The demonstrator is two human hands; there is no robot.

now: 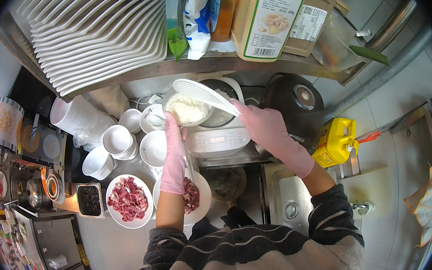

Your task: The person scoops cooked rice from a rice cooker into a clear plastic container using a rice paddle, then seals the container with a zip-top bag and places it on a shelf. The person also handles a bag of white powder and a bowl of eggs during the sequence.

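My left hand (171, 153), in a pink glove, grips the side of a round bowl of cooked white rice (185, 110). In my gloved right hand (268, 130) is the handle of a white ribbed rice paddle (204, 94). The paddle's blade slants over the bowl; I cannot tell whether it touches the rice. Beneath the bowl and paddle, a white rice cooker (218, 139) stands with its lid up and a lit display on its front. Some rice (220, 116) shows in its dark pot, partly hidden by the paddle and bowl.
White bowls (153, 149) and plates of sliced raw meat (128, 200) lie left. A metal shelf (209, 62) with stacked plates (101, 40) and seasoning containers (271, 16) overhangs the back. Right are a dark cooker (289, 104), yellow jug (334, 143) and sink (291, 190).
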